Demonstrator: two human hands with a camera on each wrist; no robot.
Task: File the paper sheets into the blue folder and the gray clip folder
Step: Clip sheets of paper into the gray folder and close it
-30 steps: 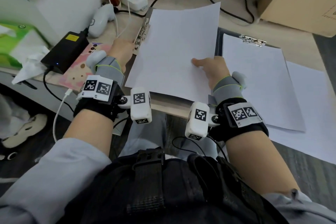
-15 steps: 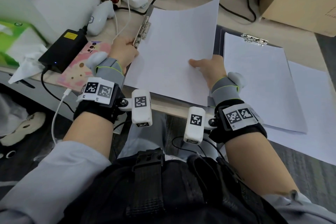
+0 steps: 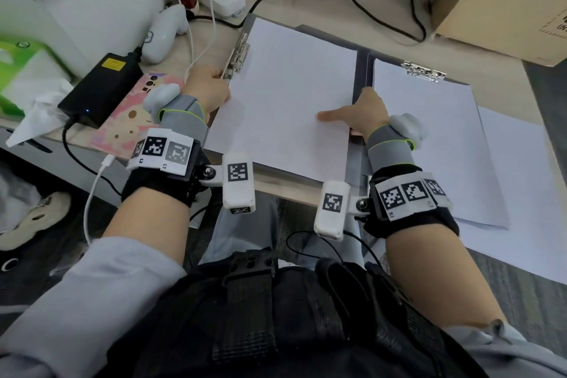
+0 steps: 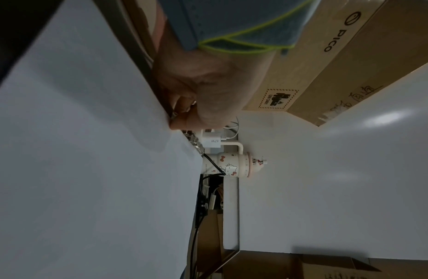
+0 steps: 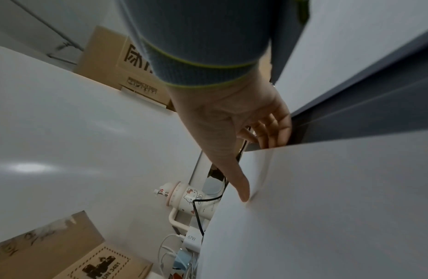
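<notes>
Paper sheet (image 3: 285, 95) pinched in right hand (image 3: 366, 115).

Looking steeply down from the head onto the desk (image 3: 322, 14). Peering from under each wrist, very close, toward the desk's back. Sharing the white sheet (image 3: 285, 101) and cartoon mug (image 4: 222, 168).

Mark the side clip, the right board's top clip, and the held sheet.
side clip (image 3: 238, 55), head view, middle of its metal lever.
top clip (image 3: 423, 71), head view, centre of its silver bar.
held sheet (image 3: 285, 86), head view, bare middle of the page.
</notes>
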